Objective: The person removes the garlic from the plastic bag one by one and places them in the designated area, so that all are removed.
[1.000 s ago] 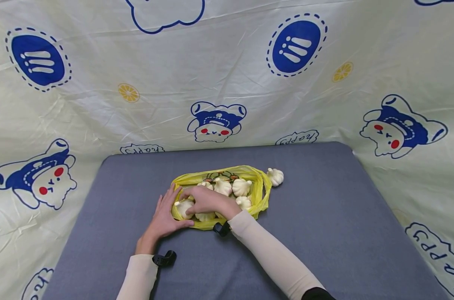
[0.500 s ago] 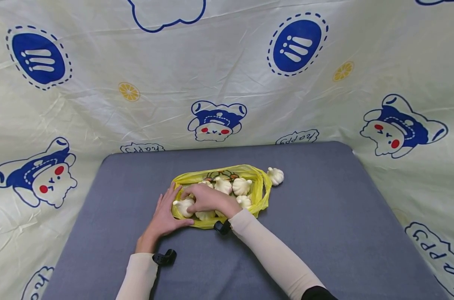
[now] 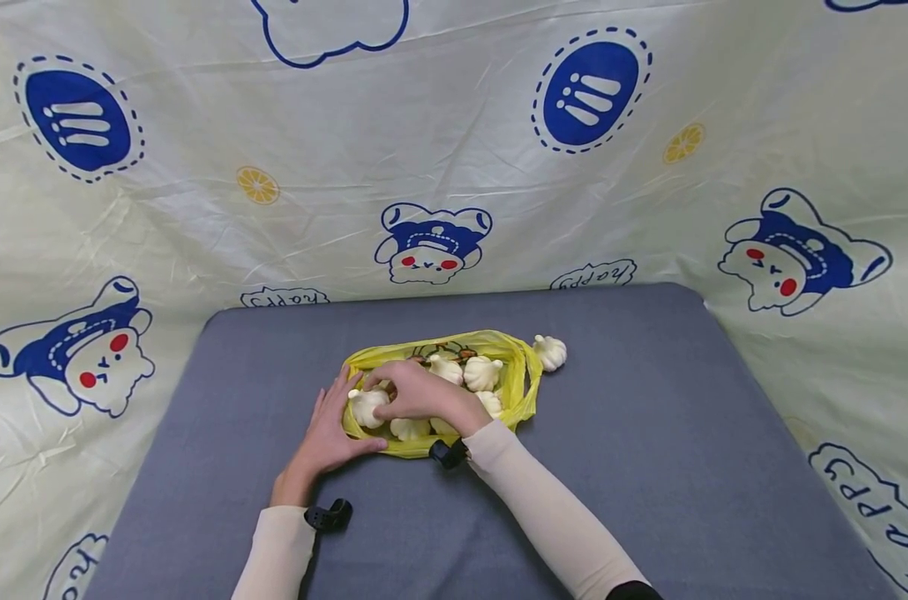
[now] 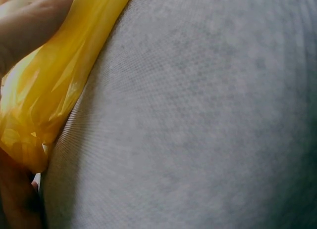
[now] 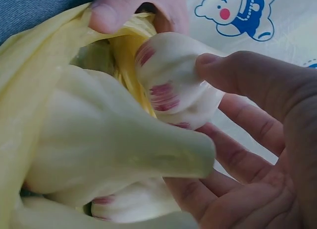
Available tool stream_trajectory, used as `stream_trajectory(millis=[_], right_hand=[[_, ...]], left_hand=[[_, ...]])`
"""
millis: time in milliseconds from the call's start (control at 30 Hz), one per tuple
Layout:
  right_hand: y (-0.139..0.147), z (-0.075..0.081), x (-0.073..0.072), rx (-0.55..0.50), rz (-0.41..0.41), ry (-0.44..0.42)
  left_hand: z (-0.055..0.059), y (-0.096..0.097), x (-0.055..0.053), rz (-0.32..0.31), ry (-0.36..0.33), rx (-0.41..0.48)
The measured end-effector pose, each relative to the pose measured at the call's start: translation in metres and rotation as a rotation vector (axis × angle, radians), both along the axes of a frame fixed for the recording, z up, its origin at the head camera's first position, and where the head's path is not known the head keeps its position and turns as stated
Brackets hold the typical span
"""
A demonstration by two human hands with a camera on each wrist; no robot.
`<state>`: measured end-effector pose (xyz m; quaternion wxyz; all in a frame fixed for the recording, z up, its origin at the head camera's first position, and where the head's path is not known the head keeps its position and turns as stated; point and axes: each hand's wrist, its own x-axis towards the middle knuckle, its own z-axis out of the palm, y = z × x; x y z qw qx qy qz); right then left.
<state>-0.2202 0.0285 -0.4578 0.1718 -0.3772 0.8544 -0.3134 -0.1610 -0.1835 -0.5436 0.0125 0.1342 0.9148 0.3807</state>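
An opened yellow plastic bag [image 3: 416, 450] lies on the table with several garlic bulbs in it. My left hand [image 3: 330, 429] holds the bag's left end, its thumb along the near rim and its fingers around the left side. My right hand [image 3: 420, 392] reaches over the bag and pinches a white garlic bulb [image 3: 367, 408] at the left end, thumb against one side. In the right wrist view this held bulb [image 5: 171, 83] shows purple-red streaks, and another bulb [image 5: 114, 135] with a thick stem sits close before it. The right forearm hides some bulbs.
One loose garlic bulb [image 3: 550, 353] lies just outside the bag's right end. The grey-blue table [image 3: 686, 467] stands against a white printed cloth [image 3: 484, 183] at the back and sides. Black wrist cameras [image 3: 330, 517] are strapped to both wrists.
My right hand has lifted slightly with the garlic bulb, which sits a little higher at the bag's left end. My left hand and the bag stay where they were.
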Motion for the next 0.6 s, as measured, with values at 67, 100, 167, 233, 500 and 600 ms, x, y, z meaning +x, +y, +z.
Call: stream_trajectory(millis=[67,100,167,233,500,600], right_hand=[[0.002,0.003,0.001,-0.004,-0.010,0.002],[0.004,0.004,0.001,-0.007,-0.016,0.004],[0.006,0.006,0.003,-0.012,-0.028,0.005],[0.009,0.007,0.003,-0.024,-0.038,0.000],[0.022,0.007,0.009,-0.094,-0.096,-0.007],[0.028,0.006,0.011,-0.139,-0.115,-0.017]], left_hand=[[0.000,0.000,0.000,0.001,0.000,-0.001],[0.000,0.000,0.000,0.001,0.001,-0.002],[-0.001,0.000,-0.001,0.001,0.003,-0.007],[-0.001,0.000,-0.001,0.003,0.001,-0.011],[0.000,0.000,-0.001,0.001,-0.001,-0.022],[0.000,0.001,0.000,-0.001,0.000,-0.031]])
